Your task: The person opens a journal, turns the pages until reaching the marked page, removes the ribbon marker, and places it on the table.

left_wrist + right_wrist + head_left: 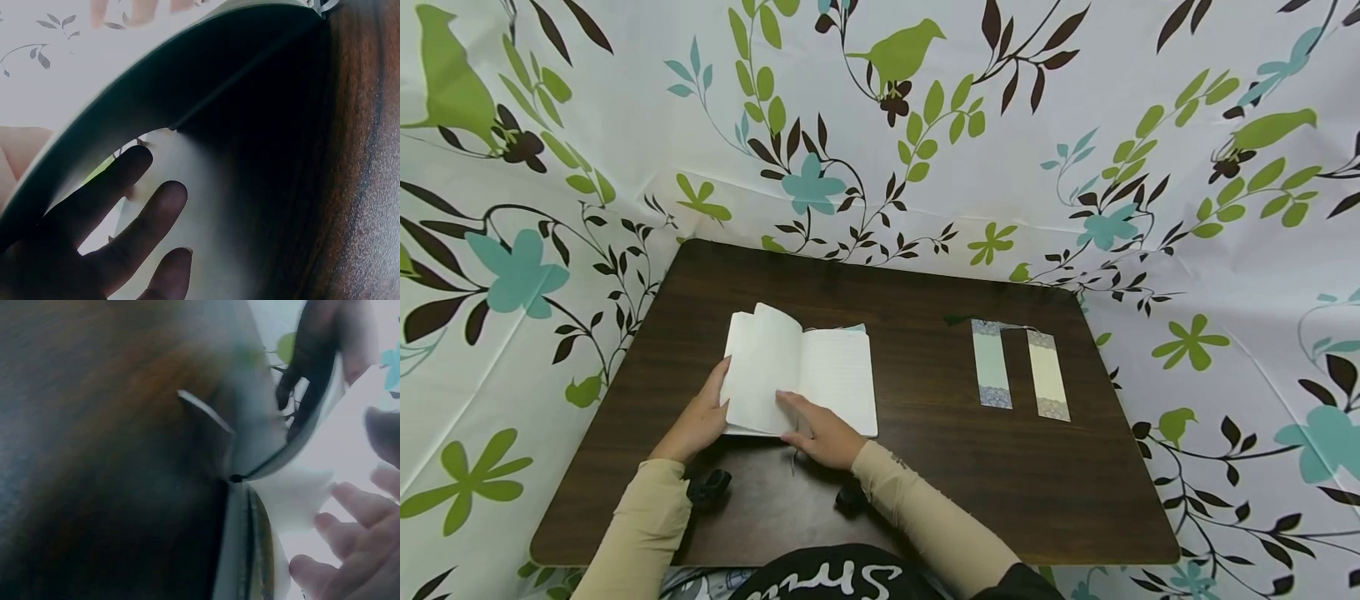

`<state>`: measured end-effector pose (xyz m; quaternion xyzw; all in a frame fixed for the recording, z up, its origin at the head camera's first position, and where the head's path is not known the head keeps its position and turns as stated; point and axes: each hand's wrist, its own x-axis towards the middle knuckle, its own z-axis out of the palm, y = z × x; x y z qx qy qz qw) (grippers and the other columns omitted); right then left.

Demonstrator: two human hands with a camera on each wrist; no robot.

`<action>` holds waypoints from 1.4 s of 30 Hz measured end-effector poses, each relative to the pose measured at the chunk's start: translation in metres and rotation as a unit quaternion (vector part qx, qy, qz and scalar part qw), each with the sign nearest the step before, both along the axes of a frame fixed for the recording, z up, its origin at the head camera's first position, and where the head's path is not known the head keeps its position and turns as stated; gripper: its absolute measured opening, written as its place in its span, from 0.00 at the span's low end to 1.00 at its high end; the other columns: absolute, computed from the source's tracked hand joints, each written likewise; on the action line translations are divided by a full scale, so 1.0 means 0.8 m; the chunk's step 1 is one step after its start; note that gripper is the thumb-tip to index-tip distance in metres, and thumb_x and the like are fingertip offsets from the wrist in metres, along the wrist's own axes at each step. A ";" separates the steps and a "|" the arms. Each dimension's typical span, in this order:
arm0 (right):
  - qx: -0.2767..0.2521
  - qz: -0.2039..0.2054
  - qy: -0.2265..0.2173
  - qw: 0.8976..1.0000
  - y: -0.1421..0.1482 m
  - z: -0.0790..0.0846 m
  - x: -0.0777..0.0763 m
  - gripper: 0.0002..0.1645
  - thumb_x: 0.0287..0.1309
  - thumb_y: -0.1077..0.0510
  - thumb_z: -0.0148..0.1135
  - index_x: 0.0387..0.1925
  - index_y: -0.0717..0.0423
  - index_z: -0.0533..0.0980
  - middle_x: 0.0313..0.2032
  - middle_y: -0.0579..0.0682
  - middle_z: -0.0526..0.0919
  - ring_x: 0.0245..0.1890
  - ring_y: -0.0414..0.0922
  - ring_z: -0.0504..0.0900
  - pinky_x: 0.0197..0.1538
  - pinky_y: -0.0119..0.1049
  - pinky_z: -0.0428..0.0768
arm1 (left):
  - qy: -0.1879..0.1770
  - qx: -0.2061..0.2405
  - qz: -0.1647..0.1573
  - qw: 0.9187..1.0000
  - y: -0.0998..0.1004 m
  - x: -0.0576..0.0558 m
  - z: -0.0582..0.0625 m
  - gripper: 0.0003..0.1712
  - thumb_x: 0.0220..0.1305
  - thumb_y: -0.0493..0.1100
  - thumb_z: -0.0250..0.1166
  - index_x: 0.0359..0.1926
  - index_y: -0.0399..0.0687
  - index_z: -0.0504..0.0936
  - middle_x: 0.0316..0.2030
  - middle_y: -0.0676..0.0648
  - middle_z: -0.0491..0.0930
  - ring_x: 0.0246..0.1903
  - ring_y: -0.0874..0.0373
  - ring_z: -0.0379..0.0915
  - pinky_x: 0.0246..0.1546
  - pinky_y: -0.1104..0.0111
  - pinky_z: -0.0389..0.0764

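Observation:
An open notebook (pixel 838 375) lies on the left part of the table, blank pages on the left, one page curling up at its top, and lined paper on the right. My left hand (pixel 700 421) holds the notebook's left edge. In the left wrist view its fingers (pixel 153 212) are spread beneath the lifted left side, with the thumb on the page side. My right hand (pixel 827 433) touches the left page near the fold, fingers extended. In the right wrist view, the right hand's fingers (pixel 356 531) lie over the white pages.
Two bookmarks with tassels lie to the right, a green one (pixel 992 364) and a cream one (pixel 1048 375). A light blue corner (pixel 856 327) pokes out behind the notebook. The dark wooden table (pixel 925 492) meets a patterned cloth backdrop (pixel 925 200).

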<state>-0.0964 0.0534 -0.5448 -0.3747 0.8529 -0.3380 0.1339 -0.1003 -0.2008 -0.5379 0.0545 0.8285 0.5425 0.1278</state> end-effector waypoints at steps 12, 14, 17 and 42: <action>0.107 0.050 0.085 0.989 0.000 -0.011 0.004 0.34 0.74 0.49 0.57 0.76 0.49 0.63 0.79 0.48 0.53 0.79 0.49 0.50 0.74 0.51 0.59 | 0.011 0.009 0.012 1.000 0.006 0.003 0.006 0.39 0.82 0.55 0.41 0.82 0.46 0.34 0.78 0.30 0.42 0.72 0.31 0.48 0.65 0.35 0.56; 0.107 0.050 0.086 0.989 0.000 -0.011 0.004 0.34 0.74 0.49 0.57 0.76 0.48 0.63 0.79 0.47 0.53 0.79 0.50 0.50 0.74 0.52 0.59 | 0.013 0.014 0.011 1.000 0.005 0.004 0.008 0.38 0.83 0.55 0.37 0.82 0.46 0.35 0.78 0.30 0.42 0.73 0.30 0.45 0.66 0.34 0.53; 0.106 0.050 0.082 0.990 0.001 -0.011 0.003 0.34 0.75 0.49 0.57 0.77 0.48 0.63 0.79 0.47 0.53 0.79 0.49 0.50 0.74 0.51 0.59 | 0.015 0.030 0.004 0.999 0.004 0.004 0.012 0.37 0.83 0.54 0.37 0.82 0.46 0.36 0.79 0.31 0.39 0.75 0.31 0.38 0.68 0.32 0.46; 0.224 -0.067 0.062 0.970 0.071 -0.025 -0.030 0.38 0.72 0.43 0.57 0.78 0.46 0.60 0.79 0.50 0.53 0.79 0.51 0.48 0.74 0.58 0.55 | 0.000 -0.031 -0.007 1.000 -0.002 0.000 0.007 0.46 0.78 0.46 0.54 0.82 0.49 0.34 0.79 0.32 0.36 0.76 0.30 0.35 0.68 0.31 0.45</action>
